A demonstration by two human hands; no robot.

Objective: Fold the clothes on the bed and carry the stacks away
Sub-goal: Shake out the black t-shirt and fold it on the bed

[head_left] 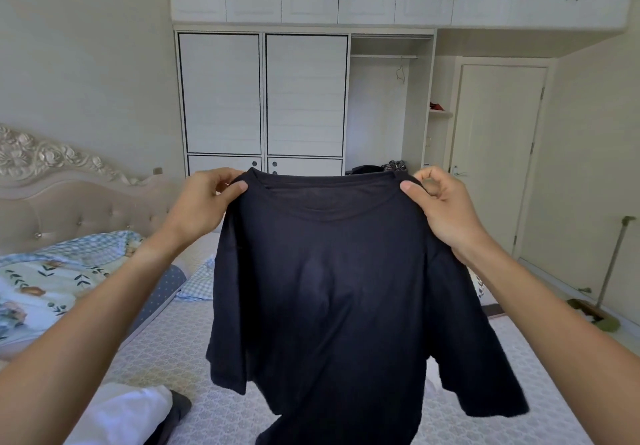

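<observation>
the dark t-shirt is soft matt knit cloth, slightly fuzzy. the bed wears a pale quilted cloth with a stitched pattern. the headboard looks padded and buttoned, satiny, under glossy carved trim. the wardrobe fronts are smooth white panels with dark handles. the quilt is printed cotton-like cloth.
</observation>
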